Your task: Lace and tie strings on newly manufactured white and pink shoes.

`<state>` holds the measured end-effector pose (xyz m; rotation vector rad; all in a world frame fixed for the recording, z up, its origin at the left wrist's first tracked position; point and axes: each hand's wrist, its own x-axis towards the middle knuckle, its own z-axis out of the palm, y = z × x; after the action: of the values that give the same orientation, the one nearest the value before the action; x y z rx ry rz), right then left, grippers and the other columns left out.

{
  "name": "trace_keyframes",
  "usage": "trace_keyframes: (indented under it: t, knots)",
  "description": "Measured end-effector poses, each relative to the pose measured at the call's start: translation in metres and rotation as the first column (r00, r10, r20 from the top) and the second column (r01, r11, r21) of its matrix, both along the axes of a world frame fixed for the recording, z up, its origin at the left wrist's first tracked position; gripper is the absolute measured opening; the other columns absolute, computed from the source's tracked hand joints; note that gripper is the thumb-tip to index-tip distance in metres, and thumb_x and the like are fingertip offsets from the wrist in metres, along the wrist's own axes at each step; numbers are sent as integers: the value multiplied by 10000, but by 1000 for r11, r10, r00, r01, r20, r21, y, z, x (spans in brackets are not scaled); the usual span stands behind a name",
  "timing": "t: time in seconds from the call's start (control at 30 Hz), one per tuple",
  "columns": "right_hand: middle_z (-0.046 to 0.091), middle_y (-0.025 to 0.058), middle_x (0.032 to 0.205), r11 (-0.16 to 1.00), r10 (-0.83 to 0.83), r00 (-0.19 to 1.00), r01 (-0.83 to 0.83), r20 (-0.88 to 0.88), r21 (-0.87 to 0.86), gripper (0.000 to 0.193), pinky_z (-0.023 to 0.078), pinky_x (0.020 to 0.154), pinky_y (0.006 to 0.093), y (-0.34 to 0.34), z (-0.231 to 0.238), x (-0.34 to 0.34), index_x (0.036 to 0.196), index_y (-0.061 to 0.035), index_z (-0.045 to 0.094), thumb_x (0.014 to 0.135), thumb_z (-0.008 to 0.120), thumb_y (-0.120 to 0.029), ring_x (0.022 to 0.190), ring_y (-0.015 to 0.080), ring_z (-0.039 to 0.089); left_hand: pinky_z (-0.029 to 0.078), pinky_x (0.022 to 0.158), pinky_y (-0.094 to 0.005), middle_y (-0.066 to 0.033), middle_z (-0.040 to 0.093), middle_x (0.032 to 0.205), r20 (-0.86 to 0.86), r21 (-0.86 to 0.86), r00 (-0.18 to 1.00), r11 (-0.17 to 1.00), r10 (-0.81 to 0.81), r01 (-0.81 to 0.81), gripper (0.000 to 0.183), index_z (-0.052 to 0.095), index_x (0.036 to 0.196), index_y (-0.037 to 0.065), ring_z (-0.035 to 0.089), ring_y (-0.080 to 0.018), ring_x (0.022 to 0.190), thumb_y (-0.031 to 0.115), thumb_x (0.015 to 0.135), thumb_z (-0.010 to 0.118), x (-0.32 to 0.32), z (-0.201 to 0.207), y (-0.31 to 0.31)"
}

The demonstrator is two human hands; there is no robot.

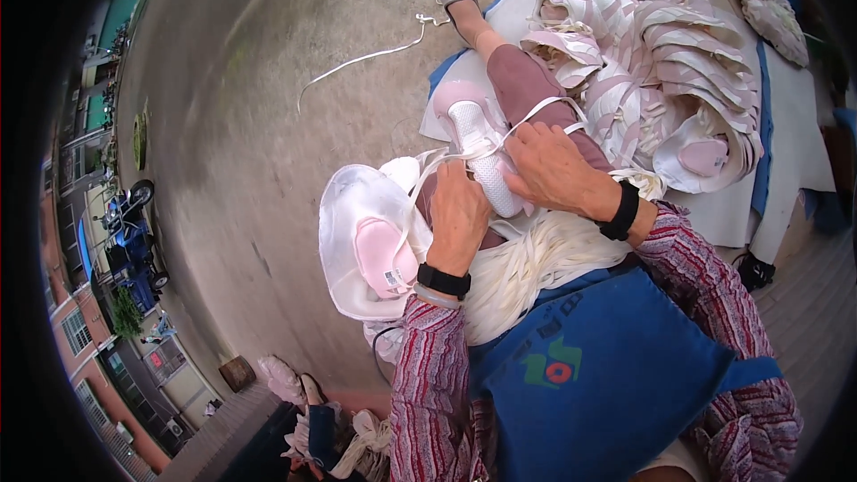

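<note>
Shoe upper [476, 134]: long axis slanting away leftward, pink rounded end [456, 95] farthest; left hand [458, 219], right hand [562, 171] pinching white lace [541, 105].

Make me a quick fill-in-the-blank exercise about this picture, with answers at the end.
The lace at the left hand and right hand is coloured ____.
The big heap of shoe uppers lies to the person's ____.
The apron-like cloth is coloured ____.
The sleeves are patterned with ____.

Missing words: white; right; blue; stripes.
</note>
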<state>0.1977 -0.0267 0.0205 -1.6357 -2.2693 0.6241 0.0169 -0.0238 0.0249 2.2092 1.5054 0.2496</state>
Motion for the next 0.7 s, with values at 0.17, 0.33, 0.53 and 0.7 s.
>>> trace_keyframes:
  t: [0.17,0.33,0.53,0.7]
  knots:
    - [548,135,878,999,-1,1000,1,-11,44,284,412,716,402,-1,2,-1,927,-5,588,781,624,-246,834,280,536,422,729,-466,-227,530,824,67,-21,996,998,62,-61,108,491,870,-36,512,-405,819,11,779,458,0,4,3]
    - [569,127,843,995,-36,988,22,147,93,219,422,696,385,-1,-11,-14,869,-7,597,771,608,-202,811,274,556,434,727,-482,-241,549,880,-19,-67,993,991,117,-118,144,508,933,-34,544,-415,833,48,826,456,11,18,1]
    - [566,138,846,997,62,996,-64,61,33,156,463,704,401,10,-17,5,867,-14,570,751,589,-118,800,293,579,468,737,-462,-222,519,964,-5,-17,982,982,188,-188,221,484,1032,-9,564,-394,890,86,836,521,15,9,1]
    - [590,183,807,986,122,992,-119,-21,120,123,484,640,433,15,-32,-5,807,2,592,732,577,-94,762,336,605,412,756,-421,-168,512,879,275,151,941,958,198,-245,177,500,870,11,504,-332,869,107,784,623,21,7,1]
